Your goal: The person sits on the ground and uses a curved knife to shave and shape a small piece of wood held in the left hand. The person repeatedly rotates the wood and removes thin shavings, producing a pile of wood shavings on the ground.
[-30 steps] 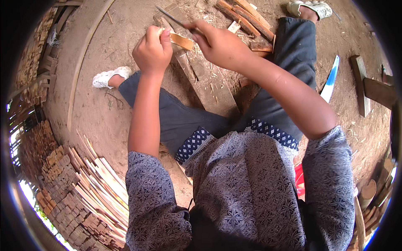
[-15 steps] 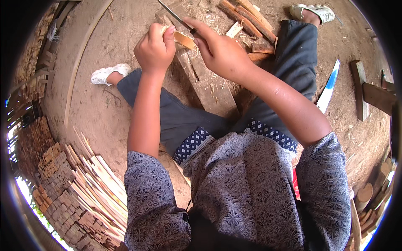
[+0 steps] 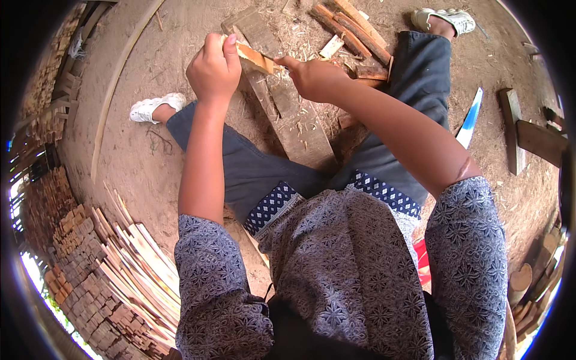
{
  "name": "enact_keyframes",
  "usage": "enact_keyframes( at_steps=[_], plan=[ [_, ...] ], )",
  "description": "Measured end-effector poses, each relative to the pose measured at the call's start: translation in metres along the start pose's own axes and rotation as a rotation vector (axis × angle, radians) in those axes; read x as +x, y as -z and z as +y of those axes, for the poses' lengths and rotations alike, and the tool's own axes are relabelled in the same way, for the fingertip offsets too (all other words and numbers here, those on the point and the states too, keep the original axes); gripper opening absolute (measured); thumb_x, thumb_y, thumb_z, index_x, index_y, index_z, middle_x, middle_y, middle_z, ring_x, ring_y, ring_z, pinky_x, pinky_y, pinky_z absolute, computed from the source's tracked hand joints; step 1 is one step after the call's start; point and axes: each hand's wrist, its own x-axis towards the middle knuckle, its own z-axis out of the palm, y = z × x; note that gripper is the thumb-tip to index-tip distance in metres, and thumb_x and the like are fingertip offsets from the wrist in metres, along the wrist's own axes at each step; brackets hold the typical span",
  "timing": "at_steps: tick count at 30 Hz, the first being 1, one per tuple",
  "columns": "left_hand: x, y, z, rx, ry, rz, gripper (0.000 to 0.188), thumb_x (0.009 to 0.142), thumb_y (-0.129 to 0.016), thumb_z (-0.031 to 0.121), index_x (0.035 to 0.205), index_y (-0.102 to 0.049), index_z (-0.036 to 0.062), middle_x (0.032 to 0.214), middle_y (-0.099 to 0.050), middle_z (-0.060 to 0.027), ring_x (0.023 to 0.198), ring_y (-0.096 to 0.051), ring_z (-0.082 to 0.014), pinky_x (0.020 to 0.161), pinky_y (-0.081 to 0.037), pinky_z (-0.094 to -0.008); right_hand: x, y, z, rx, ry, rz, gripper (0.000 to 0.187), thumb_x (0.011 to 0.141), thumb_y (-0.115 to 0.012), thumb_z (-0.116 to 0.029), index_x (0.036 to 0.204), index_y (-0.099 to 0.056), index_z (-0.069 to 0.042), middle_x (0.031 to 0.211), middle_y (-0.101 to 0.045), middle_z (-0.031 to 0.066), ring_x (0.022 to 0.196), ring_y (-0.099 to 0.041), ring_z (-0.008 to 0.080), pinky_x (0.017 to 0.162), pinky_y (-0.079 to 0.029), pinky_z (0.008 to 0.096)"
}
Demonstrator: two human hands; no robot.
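Note:
My left hand (image 3: 211, 71) is closed around one end of a short piece of wood (image 3: 257, 60), which sticks out toward the right with its pale cut face showing. Opposite it, my right hand (image 3: 318, 79) is wrapped round a knife, whose blade is mostly hidden now; a dark bit of it shows by the wood's right end. Below both hands a worn wooden plank (image 3: 309, 141) lies between my legs, sprinkled with shavings.
Split wood pieces (image 3: 360, 33) lie on the dirt floor beyond my right hand. A white and blue saw blade (image 3: 469, 120) rests right of my leg, near a joined timber piece (image 3: 534, 135). Long pale strips (image 3: 144, 258) and stacked blocks (image 3: 90, 282) fill the lower left.
The knife blade, earlier pointing up and left above the wood, has swung down to the wood's right end. My right hand has turned and lowered; my left has shifted slightly left with the wood.

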Motion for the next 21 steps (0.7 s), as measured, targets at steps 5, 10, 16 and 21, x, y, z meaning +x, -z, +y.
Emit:
enact_keyframes(
  at_steps=[5,10,16,21],
  plan=[
    [0.006,0.005,0.007,-0.022,-0.005,-0.063,0.033,0.106,-0.056,0.037,0.090,-0.058,0.0080,0.069,-0.066,-0.0153,0.063,-0.067,-0.0401,0.054,-0.050,-0.0482,-0.001,0.004,0.002,0.185,0.067,0.079,0.043,0.109,-0.046,-0.031,0.151,-0.049,-0.023,0.094,-0.073,0.0209,0.091,-0.073,0.0362,0.083,-0.055,0.0479],
    [-0.009,0.006,0.003,-0.053,-0.043,-0.054,0.029,0.104,-0.061,0.036,0.091,-0.058,0.0092,0.071,-0.068,-0.0126,0.065,-0.068,-0.0375,0.056,-0.052,-0.0475,-0.033,0.030,-0.033,0.549,0.102,0.324,0.040,0.109,-0.048,-0.031,0.146,-0.056,-0.016,0.082,-0.069,0.0138,0.076,-0.069,0.0271,0.076,-0.054,0.0426],
    [-0.019,0.008,0.004,-0.087,-0.085,0.011,0.029,0.102,-0.063,0.036,0.092,-0.059,0.0098,0.071,-0.067,-0.0114,0.065,-0.068,-0.0364,0.055,-0.051,-0.0465,-0.045,-0.002,-0.040,0.417,0.127,0.384,0.039,0.108,-0.046,-0.025,0.147,-0.051,-0.019,0.085,-0.072,0.0199,0.079,-0.073,0.0365,0.072,-0.056,0.0491],
    [-0.017,0.006,0.006,-0.102,-0.125,0.020,0.031,0.102,-0.064,0.039,0.093,-0.059,0.0098,0.073,-0.068,-0.0106,0.066,-0.069,-0.0351,0.057,-0.053,-0.0450,0.000,-0.075,0.042,0.189,-0.116,0.073,0.048,0.108,-0.046,-0.033,0.154,-0.038,-0.022,0.113,-0.073,0.0255,0.102,-0.073,0.0440,0.095,-0.053,0.0594]
  ],
)
